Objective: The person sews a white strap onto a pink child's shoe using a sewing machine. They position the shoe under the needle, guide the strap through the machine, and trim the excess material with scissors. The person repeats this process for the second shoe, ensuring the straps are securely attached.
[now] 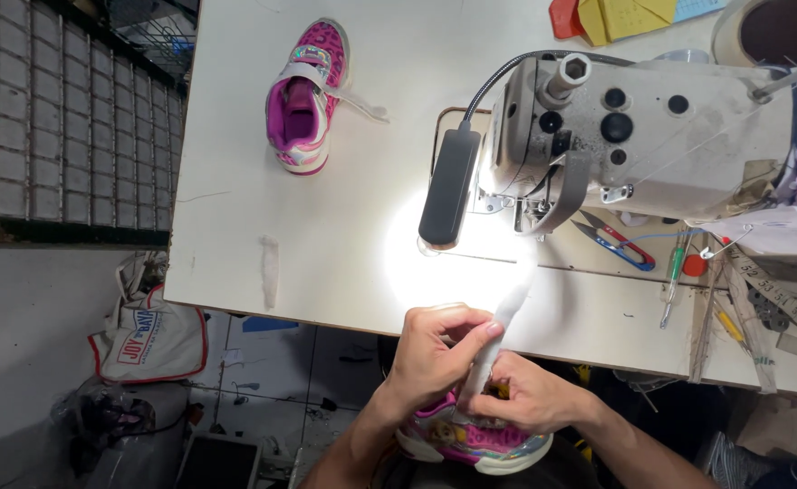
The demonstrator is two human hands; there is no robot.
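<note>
I see both hands working close together just below the near edge of the white table (235,226). The left hand (435,349) is closed around a white strap (498,335), pinching it between thumb and forefingers near its upper end; the strap runs up from the grip toward the bright pool of lamp light on the tabletop. The right hand (530,394) sits just beside and slightly under the left, touching it, fingers curled against the lower part of the same strap and the top of a pink child's sneaker (471,442). That sneaker lies directly beneath both hands, its white sole and pink printed side showing under the knuckles; how firmly the right fingers clamp it I cannot tell, as the hand's back hides them.

Straight above the grip, across the lit patch, hangs a dark lamp head (448,186) on a flexible neck, and just right of it stands the grey sewing machine (634,136). Up and to the right of my hands, near the machine's base, lie thread snips with red and blue handles (618,243), and farther right a measuring tape (779,294) trails over the table's edge. Well away, up and to the left of the grip, a second pink sneaker (306,100) rests on the tabletop, opening upward, its white strap loose beside it.
</note>
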